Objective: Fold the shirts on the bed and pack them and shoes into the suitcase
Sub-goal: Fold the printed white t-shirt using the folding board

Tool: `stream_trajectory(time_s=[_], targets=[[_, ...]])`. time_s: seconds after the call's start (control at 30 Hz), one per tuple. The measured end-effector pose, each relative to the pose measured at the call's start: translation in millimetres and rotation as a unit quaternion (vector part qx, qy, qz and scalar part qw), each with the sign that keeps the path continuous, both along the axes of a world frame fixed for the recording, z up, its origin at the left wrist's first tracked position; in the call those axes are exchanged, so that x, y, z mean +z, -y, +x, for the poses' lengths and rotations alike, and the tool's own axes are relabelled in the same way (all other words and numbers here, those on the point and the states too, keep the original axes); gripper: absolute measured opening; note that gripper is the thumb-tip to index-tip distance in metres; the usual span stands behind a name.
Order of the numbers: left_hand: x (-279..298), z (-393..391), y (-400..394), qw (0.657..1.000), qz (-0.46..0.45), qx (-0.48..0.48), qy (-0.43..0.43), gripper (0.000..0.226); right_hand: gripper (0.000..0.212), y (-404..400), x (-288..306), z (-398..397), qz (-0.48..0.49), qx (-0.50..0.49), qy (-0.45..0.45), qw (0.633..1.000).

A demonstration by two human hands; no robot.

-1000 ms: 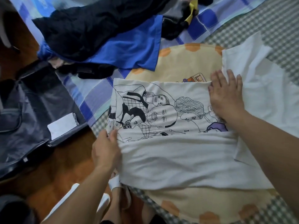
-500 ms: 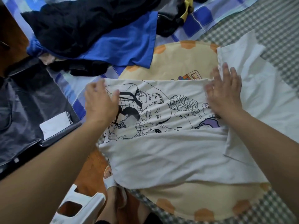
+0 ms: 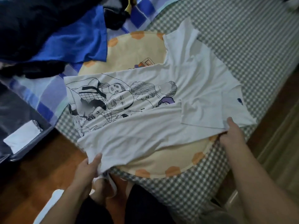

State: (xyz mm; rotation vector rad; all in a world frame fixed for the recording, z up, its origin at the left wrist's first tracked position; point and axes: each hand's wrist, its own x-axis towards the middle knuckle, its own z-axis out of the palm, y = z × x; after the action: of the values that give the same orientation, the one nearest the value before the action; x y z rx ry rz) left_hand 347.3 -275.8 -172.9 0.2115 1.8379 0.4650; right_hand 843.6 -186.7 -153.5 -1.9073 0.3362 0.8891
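A white T-shirt [image 3: 145,130] with a black line-drawing print lies partly folded across the bed, over a round yellow cushion [image 3: 132,50]. My left hand [image 3: 88,168] pinches its near lower-left edge at the bed's side. My right hand [image 3: 231,136] grips the near right edge beside a folded-over sleeve. An open dark suitcase [image 3: 14,120] sits on the floor at the left, with a white folded item [image 3: 21,136] inside. A blue shirt [image 3: 76,44] and dark clothes [image 3: 32,21] are piled at the top left.
The bed has a grey-checked sheet [image 3: 242,38] and a blue-checked cloth [image 3: 45,97] near the suitcase. Wooden floor [image 3: 35,167] lies between bed and suitcase. A white stool edge [image 3: 48,206] shows at the bottom left, by my legs.
Both hands left the top of the shirt and came down to its near edge, where they now hold the fabric. The view shifted right.
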Motion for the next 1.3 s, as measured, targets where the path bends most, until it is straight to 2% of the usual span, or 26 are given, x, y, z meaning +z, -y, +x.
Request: stream_trajectory(time_s=[0.1, 0.17, 0.23, 0.3, 0.4, 0.47, 0.53, 0.6, 0.67, 0.73, 0.8, 0.83, 0.9, 0.97, 1.03, 1.1, 1.13, 1.23, 1.3], targets=[[24.8, -4.1, 3.0, 0.992, -0.004, 0.096, 0.083, 0.028, 0.034, -17.9, 10.4, 19.7, 0.021, -0.001, -0.091, 0.996], [44.9, -8.4, 5.1, 0.988, -0.002, 0.124, 0.096, 0.029, 0.029, -12.6, 28.7, 19.1, 0.057, -0.013, -0.126, 0.990], [59.5, -15.1, 9.6, 0.986, 0.002, 0.136, 0.095, 0.029, 0.030, 6.2, 44.0, 18.8, 0.066, -0.023, -0.125, 0.990], [65.1, -23.1, 16.0, 0.984, -0.013, 0.150, 0.091, 0.036, 0.034, 39.3, 46.7, 17.8, 0.033, -0.034, -0.134, 0.990], [68.9, -32.3, 25.7, 0.984, -0.073, 0.138, 0.087, 0.045, 0.044, 86.4, 40.4, 15.6, -0.015, -0.092, -0.136, 0.986], [64.3, -37.4, 29.4, 0.984, -0.105, 0.127, 0.068, 0.044, 0.044, 100.8, 33.6, 15.9, -0.019, -0.128, -0.109, 0.986], [59.7, -38.1, 32.0, 0.982, -0.145, 0.099, 0.063, 0.036, 0.043, 101.5, 35.7, 12.5, -0.015, -0.142, -0.084, 0.986], [55.1, -35.6, 37.6, 0.979, -0.196, 0.037, 0.048, 0.032, 0.044, 95.8, 38.1, 4.6, -0.028, -0.113, -0.074, 0.991], [59.0, -28.7, 39.0, 0.970, -0.233, -0.054, -0.037, 0.033, 0.041, 93.2, 36.7, -5.6, -0.086, -0.070, -0.064, 0.992], [70.3, -15.2, 30.3, 0.935, -0.247, -0.179, -0.181, 0.038, 0.048, 87.9, 36.6, -11.3, -0.178, -0.045, -0.011, 0.983], [86.9, 3.5, 10.5, 0.881, -0.201, -0.324, -0.280, 0.043, 0.060, 76.2, 44.9, -12.3, -0.336, 0.005, 0.127, 0.933], [92.0, 13.7, -5.2, 0.869, -0.141, -0.370, -0.297, 0.043, 0.059, 62.9, 50.7, -14.3, -0.359, 0.064, 0.217, 0.906], [92.0, 35.4, -46.1, 0.841, -0.008, -0.453, -0.294, 0.038, 0.051, 23.4, 57.4, -19.2, -0.268, 0.245, 0.339, 0.868], [84.5, 63.5, -98.5, 0.800, 0.106, -0.521, -0.278, 0.035, 0.050, -34.6, 52.0, -23.2, -0.170, 0.418, 0.345, 0.823], [80.4, 103.5, -154.5, 0.781, 0.209, -0.528, -0.260, 0.035, 0.051, -100.0, 38.5, -16.7, -0.140, 0.537, 0.330, 0.764], [71.0, 148.2, -205.4, 0.793, 0.259, -0.502, -0.227, 0.035, 0.052, -162.0, 21.5, -4.3, -0.132, 0.581, 0.326, 0.733], [61.3, 171.5, -228.2, 0.804, 0.267, -0.489, -0.210, 0.033, 0.052, -188.8, 13.1, 2.2, -0.120, 0.588, 0.317, 0.734], [27.2, 237.5, -286.9, 0.838, 0.257, -0.449, -0.172, 0.040, 0.061, -246.9, -9.7, 13.5, -0.066, 0.586, 0.260, 0.764], [8.5, 270.0, -313.6, 0.856, 0.246, -0.419, -0.177, 0.043, 0.063, -271.0, -22.7, 18.0, -0.039, 0.580, 0.244, 0.776]])
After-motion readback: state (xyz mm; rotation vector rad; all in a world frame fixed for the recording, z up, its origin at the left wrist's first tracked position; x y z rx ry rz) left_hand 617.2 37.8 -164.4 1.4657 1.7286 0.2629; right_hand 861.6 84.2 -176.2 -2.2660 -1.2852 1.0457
